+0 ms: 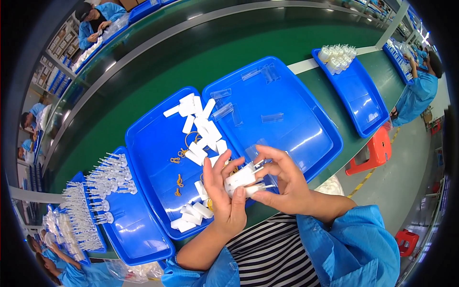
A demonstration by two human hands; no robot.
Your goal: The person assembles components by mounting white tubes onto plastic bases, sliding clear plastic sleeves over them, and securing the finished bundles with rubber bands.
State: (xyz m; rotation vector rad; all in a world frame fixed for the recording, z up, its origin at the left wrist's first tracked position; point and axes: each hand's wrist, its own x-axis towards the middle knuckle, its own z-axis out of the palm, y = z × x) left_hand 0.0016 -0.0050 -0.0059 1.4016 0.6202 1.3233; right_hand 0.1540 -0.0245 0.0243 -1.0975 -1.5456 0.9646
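The left hand (224, 201) is closed around the white plugs (240, 177), its thumb up against their near side, its fingers bent behind them. The right hand (289, 186) is half curled, thumb and fingertips touching the pin ends — I cannot tell whether that grip pinches or only steadies them. At least two plugs sit between the hands, one above the other, metal pins toward the right palm.

The upper plug's face carries faint small marks, too small to read.

Fingers cover much of both plugs, so their full shape is hidden. A clear piece just beyond the right fingertips is partly covered and hard to make out. Left of and beyond the grip, the left tray (148, 138) holds white blocks (203, 126) and tan bands (179, 181); some are hidden behind the left hand. Straight beyond the right hand, the right tray (299, 98) holds clear sleeves (272, 117) — their outlines faint against the blue.
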